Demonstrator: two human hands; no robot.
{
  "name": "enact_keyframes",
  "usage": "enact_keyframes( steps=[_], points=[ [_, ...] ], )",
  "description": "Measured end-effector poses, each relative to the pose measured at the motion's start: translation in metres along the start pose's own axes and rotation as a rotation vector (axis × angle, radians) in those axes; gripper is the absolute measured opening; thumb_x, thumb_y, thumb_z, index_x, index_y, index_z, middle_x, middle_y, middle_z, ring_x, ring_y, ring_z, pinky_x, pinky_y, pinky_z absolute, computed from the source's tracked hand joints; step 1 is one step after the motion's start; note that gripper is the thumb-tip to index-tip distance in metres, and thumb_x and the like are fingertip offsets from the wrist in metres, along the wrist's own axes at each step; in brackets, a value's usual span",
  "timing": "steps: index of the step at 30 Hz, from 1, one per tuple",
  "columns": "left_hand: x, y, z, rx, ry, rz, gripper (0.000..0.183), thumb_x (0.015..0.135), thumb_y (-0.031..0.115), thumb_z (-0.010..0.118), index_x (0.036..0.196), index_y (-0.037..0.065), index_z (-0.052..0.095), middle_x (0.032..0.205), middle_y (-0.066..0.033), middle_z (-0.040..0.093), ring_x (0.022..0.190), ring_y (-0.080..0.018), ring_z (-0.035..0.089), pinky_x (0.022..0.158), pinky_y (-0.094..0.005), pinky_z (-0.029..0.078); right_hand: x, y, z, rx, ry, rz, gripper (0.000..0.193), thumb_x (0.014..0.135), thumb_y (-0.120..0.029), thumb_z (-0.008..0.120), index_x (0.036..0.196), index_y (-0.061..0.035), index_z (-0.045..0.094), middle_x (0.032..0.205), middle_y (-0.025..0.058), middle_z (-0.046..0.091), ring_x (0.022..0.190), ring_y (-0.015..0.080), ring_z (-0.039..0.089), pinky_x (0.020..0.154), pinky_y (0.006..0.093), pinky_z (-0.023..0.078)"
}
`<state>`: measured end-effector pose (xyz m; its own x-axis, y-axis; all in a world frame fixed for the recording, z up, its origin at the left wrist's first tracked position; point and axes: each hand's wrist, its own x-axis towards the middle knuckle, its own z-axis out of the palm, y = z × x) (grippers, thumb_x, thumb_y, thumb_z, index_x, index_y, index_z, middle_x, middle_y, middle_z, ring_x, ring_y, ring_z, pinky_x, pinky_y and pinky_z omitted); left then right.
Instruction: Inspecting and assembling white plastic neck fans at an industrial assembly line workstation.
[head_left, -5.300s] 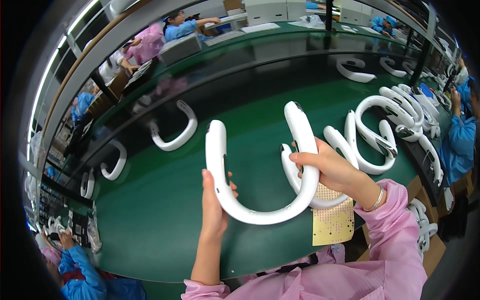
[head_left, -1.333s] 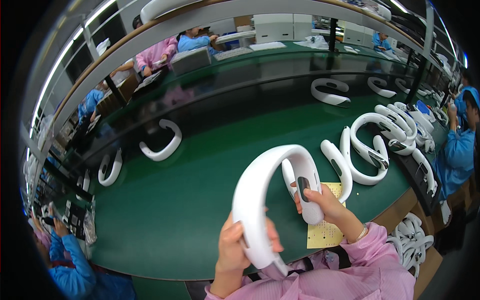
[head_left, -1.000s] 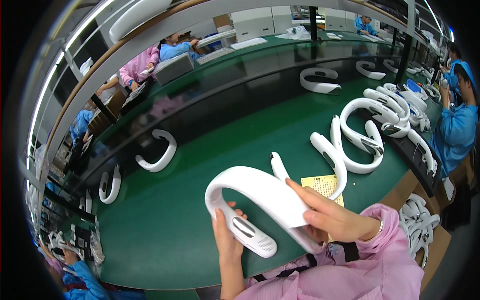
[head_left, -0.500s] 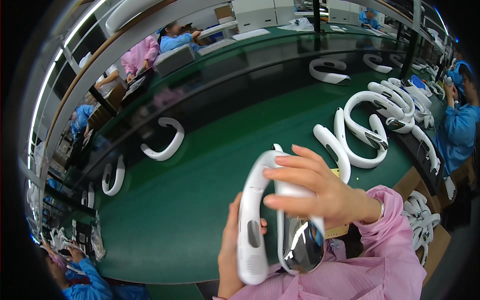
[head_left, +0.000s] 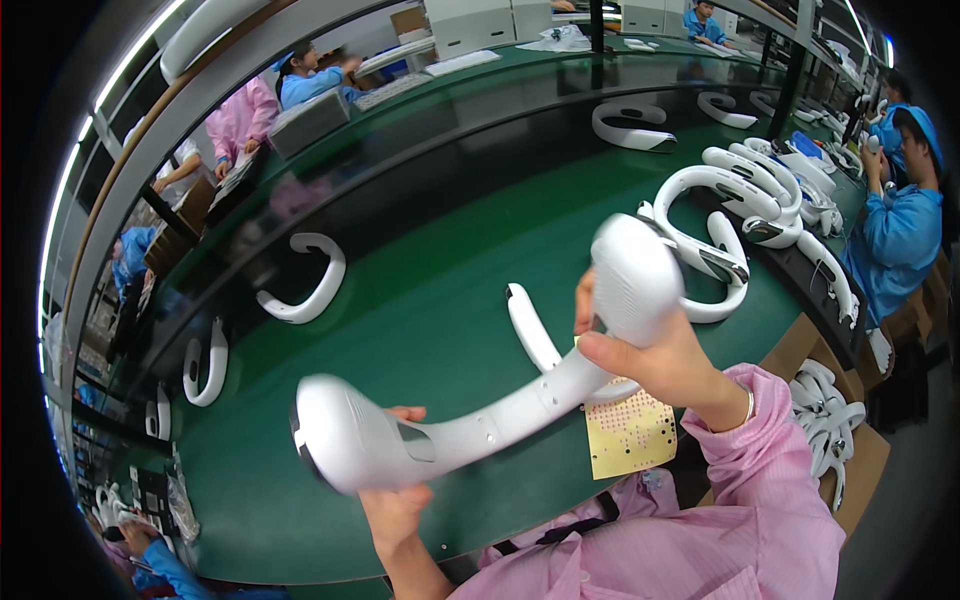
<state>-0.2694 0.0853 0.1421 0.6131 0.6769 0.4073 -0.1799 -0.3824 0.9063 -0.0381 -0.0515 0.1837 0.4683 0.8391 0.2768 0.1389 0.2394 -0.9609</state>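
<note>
A white curved neck fan (head_left: 520, 422) is stretched wide between my hands, its inner band facing up. My left hand (head_left: 392, 515) grips it near the bulky left end, fingers showing above and below. Around its other end, close to the rounded perforated tip, my right hand (head_left: 655, 365) is closed. Beneath the held fan, another slim white curved piece (head_left: 530, 325) lies on the green table, partly covered. A yellow sheet with printed marks and small holes (head_left: 632, 437) sits below my right hand.
More white neck fans (head_left: 722, 265) crowd the table's right side. Others stand spaced along the far dark strip, such as a C-shaped one (head_left: 318, 298). A carton (head_left: 862, 470) holding white parts stands at the lower right. Co-workers in blue (head_left: 890, 225) sit around the line.
The fan has turned from upright to lying crosswise, its ends pulled apart. My left hand has moved left, my right hand from over the fan to its right end. The yellow sheet now shows more fully.
</note>
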Motion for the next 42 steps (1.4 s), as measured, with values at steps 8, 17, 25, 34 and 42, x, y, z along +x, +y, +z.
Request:
enact_keyframes(
  steps=[8,17,25,34,42],
  points=[
    [0.024,-0.005,0.019,-0.932,0.158,-0.566,0.060,0.091,0.060,0.031,0.094,0.001,0.042,0.071,-0.0050,0.044,0.053,-0.0124,0.043,0.046,-0.0253,0.040,0.021,0.000,0.000,0.443,-0.098,0.513,0.047,0.095,-0.050,0.031,0.109,-0.0075,0.043,0.080,0.0018,0.050,0.068,0.0078,0.051,0.062,0.0227,0.047],
    [0.036,-0.013,0.024,-0.938,0.428,-0.615,0.045,0.097,0.043,0.033,0.107,0.002,0.046,0.088,-0.0081,0.049,0.066,-0.0146,0.047,0.061,-0.0296,0.044,0.030,0.012,0.009,0.533,0.029,0.574,0.032,0.091,-0.029,0.055,0.108,-0.0045,0.043,0.082,0.0030,0.050,0.068,0.0092,0.052,0.060,0.0253,0.047],
    [0.022,-0.041,0.047,-0.863,0.584,-0.497,0.045,0.090,0.018,0.052,0.131,0.012,0.036,0.089,-0.0056,0.049,0.068,-0.0150,0.049,0.062,-0.0304,0.046,-0.001,0.057,0.062,0.890,-0.031,0.373,0.047,0.089,-0.041,0.050,0.117,-0.0037,0.044,0.123,0.0171,0.044,0.117,0.0262,0.043,0.101,0.0437,0.033],
    [0.048,-0.022,0.008,-0.474,0.464,-0.443,0.023,0.076,0.007,0.060,0.095,-0.002,0.050,0.069,-0.0039,0.046,0.044,-0.0075,0.041,0.036,-0.0208,0.034,0.013,0.027,0.033,-0.354,-0.938,0.464,0.057,0.085,-0.047,0.054,0.114,0.0021,0.050,0.100,0.0233,0.059,0.085,0.0338,0.062,0.071,0.0395,0.052],
    [0.071,-0.032,0.023,-0.357,0.416,-0.410,0.045,0.073,0.003,0.060,0.117,-0.005,0.051,0.071,-0.0042,0.052,0.043,-0.0056,0.044,0.036,-0.0199,0.036,-0.007,0.045,0.055,-1.018,-0.741,0.057,0.037,0.066,-0.008,0.064,0.099,0.0038,0.050,0.077,0.0217,0.061,0.063,0.0367,0.062,0.058,0.0418,0.052]
  ],
)
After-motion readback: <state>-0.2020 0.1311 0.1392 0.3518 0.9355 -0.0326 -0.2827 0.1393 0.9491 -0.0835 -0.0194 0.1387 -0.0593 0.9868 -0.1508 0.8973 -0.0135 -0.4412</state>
